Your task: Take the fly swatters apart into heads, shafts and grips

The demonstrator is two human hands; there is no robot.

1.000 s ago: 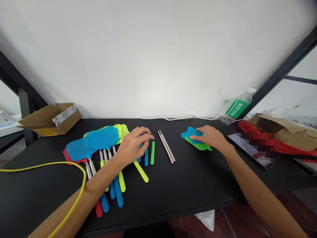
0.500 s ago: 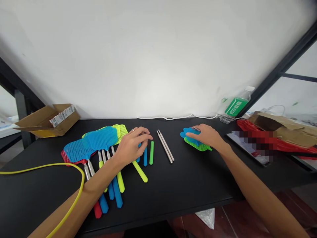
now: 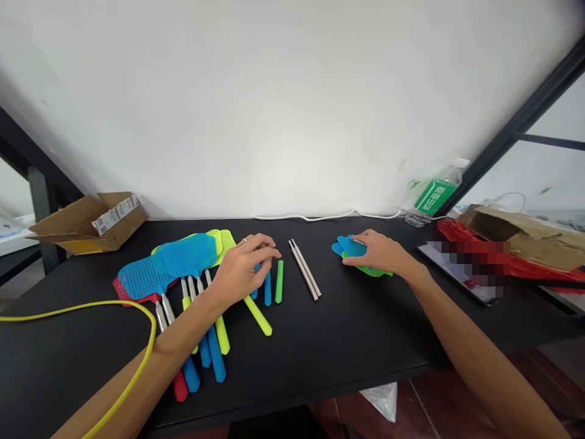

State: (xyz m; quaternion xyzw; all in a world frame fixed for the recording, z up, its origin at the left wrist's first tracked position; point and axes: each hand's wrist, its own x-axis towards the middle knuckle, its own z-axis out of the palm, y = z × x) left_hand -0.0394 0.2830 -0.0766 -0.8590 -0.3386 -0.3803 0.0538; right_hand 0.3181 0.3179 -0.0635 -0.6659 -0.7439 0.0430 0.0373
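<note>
My left hand (image 3: 244, 265) rests on the black table (image 3: 347, 341), fingers curled over the top ends of two loose blue handles (image 3: 267, 289), beside a green handle (image 3: 278, 281) and a yellow-green one (image 3: 258, 315). To its left lies a pile of finished fly swatters (image 3: 169, 265) with blue, yellow-green and red mesh heads. Two bare metal rods (image 3: 305, 278) lie side by side in the middle. My right hand (image 3: 381, 253) pinches a blue swatter head (image 3: 350, 246), lifting its edge off a green head (image 3: 371, 271) underneath.
A yellow cable (image 3: 91, 305) loops over my left forearm. An open cardboard box (image 3: 86, 222) sits back left. A water bottle (image 3: 434, 195), a phone (image 3: 457, 271), red cloth and brown packaging (image 3: 516, 235) crowd the right. A white cable (image 3: 320, 217) runs along the wall.
My right hand has curled its fingers round the blue swatter head and drawn it slightly back and up from the green one. My left hand has stayed over the handles.
</note>
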